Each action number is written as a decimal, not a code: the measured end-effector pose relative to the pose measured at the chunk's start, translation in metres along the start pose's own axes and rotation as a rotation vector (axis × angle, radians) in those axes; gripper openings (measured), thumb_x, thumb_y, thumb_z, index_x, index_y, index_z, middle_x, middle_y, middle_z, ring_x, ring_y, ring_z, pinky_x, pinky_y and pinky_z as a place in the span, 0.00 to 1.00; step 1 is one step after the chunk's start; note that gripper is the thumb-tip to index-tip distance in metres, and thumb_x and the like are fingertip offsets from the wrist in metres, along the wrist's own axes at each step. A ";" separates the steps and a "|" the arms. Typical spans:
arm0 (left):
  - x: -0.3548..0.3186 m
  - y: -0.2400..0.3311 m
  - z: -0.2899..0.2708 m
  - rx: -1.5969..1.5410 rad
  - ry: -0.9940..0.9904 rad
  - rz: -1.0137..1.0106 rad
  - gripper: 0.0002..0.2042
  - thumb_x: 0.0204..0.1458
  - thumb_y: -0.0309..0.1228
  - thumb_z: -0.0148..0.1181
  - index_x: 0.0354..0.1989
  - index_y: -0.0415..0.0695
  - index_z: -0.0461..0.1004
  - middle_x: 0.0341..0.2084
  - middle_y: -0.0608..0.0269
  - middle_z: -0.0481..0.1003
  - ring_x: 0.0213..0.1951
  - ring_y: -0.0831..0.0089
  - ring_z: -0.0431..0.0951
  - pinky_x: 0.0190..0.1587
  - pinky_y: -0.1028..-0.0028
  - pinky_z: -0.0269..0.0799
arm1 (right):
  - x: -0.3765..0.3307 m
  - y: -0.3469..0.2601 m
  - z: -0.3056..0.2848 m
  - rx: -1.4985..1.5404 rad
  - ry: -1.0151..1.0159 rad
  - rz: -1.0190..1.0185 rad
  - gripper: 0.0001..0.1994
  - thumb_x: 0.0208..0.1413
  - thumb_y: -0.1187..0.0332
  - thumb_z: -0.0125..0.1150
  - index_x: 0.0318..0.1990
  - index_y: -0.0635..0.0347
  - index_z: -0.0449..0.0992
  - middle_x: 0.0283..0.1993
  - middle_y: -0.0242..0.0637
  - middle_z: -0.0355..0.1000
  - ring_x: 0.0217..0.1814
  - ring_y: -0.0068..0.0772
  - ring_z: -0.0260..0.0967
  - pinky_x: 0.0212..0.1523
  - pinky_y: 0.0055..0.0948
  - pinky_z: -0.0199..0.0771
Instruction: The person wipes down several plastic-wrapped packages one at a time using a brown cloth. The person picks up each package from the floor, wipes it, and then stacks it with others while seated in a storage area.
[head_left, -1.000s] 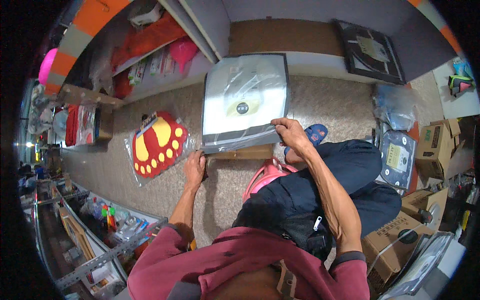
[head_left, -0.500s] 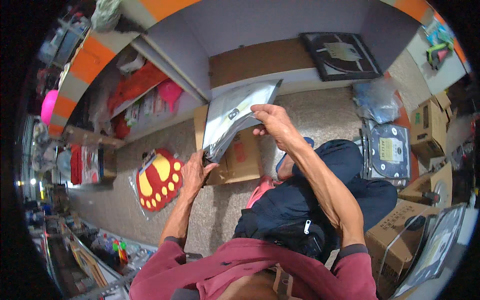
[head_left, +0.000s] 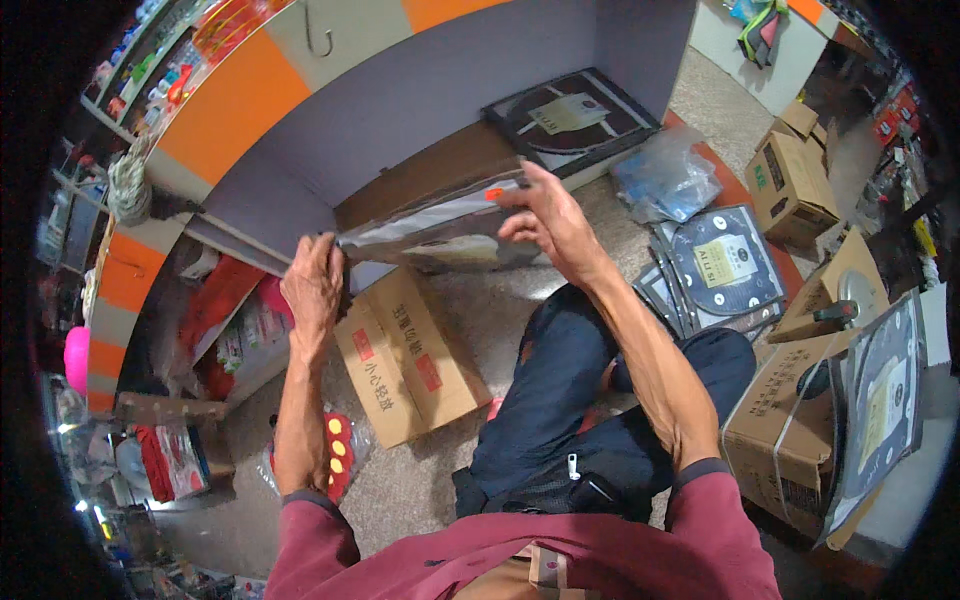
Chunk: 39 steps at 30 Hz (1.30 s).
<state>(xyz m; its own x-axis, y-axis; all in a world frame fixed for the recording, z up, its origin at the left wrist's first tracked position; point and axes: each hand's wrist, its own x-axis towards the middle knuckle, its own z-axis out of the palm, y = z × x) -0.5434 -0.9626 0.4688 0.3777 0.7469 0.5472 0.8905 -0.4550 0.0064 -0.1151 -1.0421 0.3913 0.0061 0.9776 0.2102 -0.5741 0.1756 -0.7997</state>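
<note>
Both hands hold a flat plastic-wrapped package [head_left: 430, 235] with a dark border, raised above the floor and turned almost edge-on. It is blurred, so what lies inside cannot be made out. My left hand [head_left: 315, 285] is closed round its left end. At the upper right edge, my right hand [head_left: 555, 220] grips with curled, partly spread fingers, beside a small orange patch. Below the package a closed cardboard box [head_left: 410, 365] rests on the floor. My left forearm partly covers a red and yellow foot-shaped mat [head_left: 340, 450].
A dark flat package [head_left: 570, 115] lies in the low cabinet [head_left: 450, 80]. To the right are a blue plastic bundle [head_left: 665, 180], a stack of flat grey packages [head_left: 725, 265] and cartons [head_left: 790, 185]. Another flat package [head_left: 885, 400] leans against a strapped carton [head_left: 780, 420].
The package has tipped from showing its broad silvery face to nearly edge-on. Both hands have risen in the picture, the left one moving leftward. My view has shifted, uncovering more of the cardboard box.
</note>
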 end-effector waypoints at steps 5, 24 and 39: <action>0.105 0.073 0.031 -0.083 0.114 0.141 0.11 0.77 0.31 0.71 0.63 0.47 0.89 0.48 0.50 0.83 0.48 0.42 0.90 0.48 0.50 0.86 | -0.010 0.046 -0.126 -0.691 0.274 -0.022 0.65 0.56 0.49 0.98 0.94 0.60 0.59 0.74 0.55 0.80 0.69 0.50 0.82 0.75 0.48 0.83; 0.253 0.144 0.281 -0.364 -0.012 0.097 0.21 0.79 0.37 0.72 0.73 0.38 0.84 0.65 0.39 0.88 0.62 0.38 0.92 0.66 0.51 0.87 | 0.074 0.213 -0.324 -0.721 0.462 0.172 0.32 0.83 0.42 0.70 0.72 0.66 0.86 0.64 0.53 0.90 0.66 0.48 0.85 0.69 0.54 0.82; 0.039 0.016 0.423 -0.567 -0.464 -0.525 0.20 0.78 0.38 0.71 0.63 0.31 0.89 0.52 0.34 0.92 0.55 0.41 0.94 0.61 0.51 0.86 | 0.395 0.087 -0.507 -0.080 0.460 0.067 0.30 0.80 0.52 0.78 0.76 0.64 0.79 0.68 0.43 0.87 0.63 0.41 0.87 0.65 0.51 0.91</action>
<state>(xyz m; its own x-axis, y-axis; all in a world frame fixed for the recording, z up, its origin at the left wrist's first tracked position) -0.4073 -0.7355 0.1368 0.1321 0.9906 -0.0349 0.7647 -0.0794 0.6395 0.2524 -0.5821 0.1203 0.3441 0.9336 -0.1000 -0.5211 0.1013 -0.8475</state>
